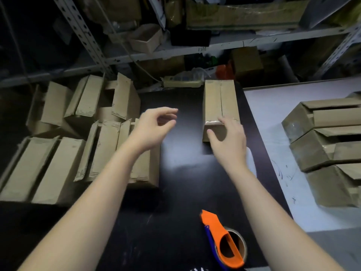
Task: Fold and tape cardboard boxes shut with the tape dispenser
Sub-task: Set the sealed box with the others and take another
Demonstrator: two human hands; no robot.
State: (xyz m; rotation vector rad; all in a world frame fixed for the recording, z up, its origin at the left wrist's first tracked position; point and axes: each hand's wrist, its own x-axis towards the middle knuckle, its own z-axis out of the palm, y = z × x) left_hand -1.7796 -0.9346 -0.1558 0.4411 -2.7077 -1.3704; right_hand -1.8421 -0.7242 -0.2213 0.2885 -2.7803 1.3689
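Left edge of the black table [175, 192]: a pile of brown open boxes [58, 153], flaps up, some leaning on each other, packed close.

L hand [154, 130] hovers over the table mid-left, just beside that pile. Its fingers are loosely curled w/ nothing in them, and it's apart from the task box.

The box [218, 102] sits toward the table's far edge, close to its right edge, long side running away from the person. Plain brown cardboard, narrow and long. Top flaps are folded down and meet in a centre seam running lengthwise. A glossy clear tape strip crosses the near top edge and wraps down onto the near end face.

R hand [228, 141] rests on the box's near end, fingers spread over the top by the tape, thumb on the end face. It's a relaxed touch, not a tight grip.

Tape dispenser [224, 243] lies at the table's near edge, right side. Orange body, blue trim, roll w/ a brown core. No hand is on it.

Right of the table is a white board [273, 124] w/ a stack of boxes [328, 145] on it.
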